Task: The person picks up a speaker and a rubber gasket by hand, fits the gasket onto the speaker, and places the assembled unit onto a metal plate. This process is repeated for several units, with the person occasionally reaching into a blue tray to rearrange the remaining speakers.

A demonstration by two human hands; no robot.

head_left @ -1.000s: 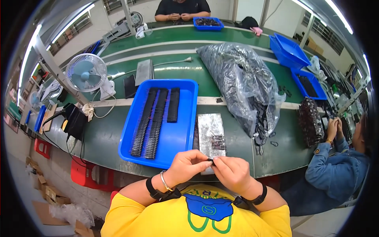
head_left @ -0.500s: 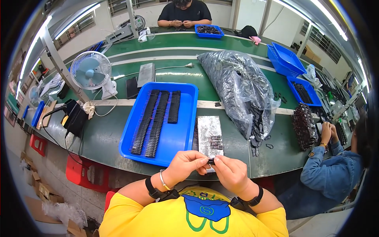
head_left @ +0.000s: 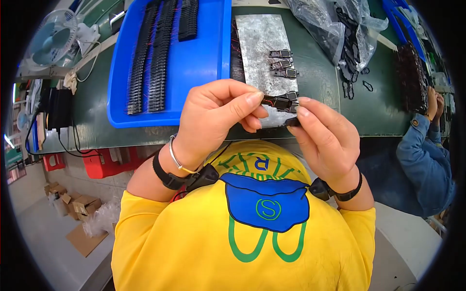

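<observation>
My left hand [head_left: 221, 107] pinches a small black rectangular part [head_left: 279, 102] with a thin red wire, between thumb and forefinger. Close by on the right, my right hand [head_left: 330, 138] is closed, its fingertips at that part's other end. A small black piece [head_left: 292, 122] sticks out from among the right fingertips; its kind is not clear. Both hands are over the near end of a scuffed grey metal plate [head_left: 257, 51]. Several small black frames [head_left: 280, 64] with metal-edged centres lie on the plate's right side, beyond the fingers.
A blue tray [head_left: 112, 104] holds long rows of black parts [head_left: 162, 58] with red wires. Right of the plate, an opened clear plastic bag [head_left: 371, 36] spills black frames [head_left: 348, 60] onto the green table [head_left: 320, 87]. A fan [head_left: 51, 36] stands left; a co-worker's sleeve [head_left: 422, 150] is at right.
The view has tipped down and come closer to the hands. My right hand has drawn apart from the left, showing the black part between them.
</observation>
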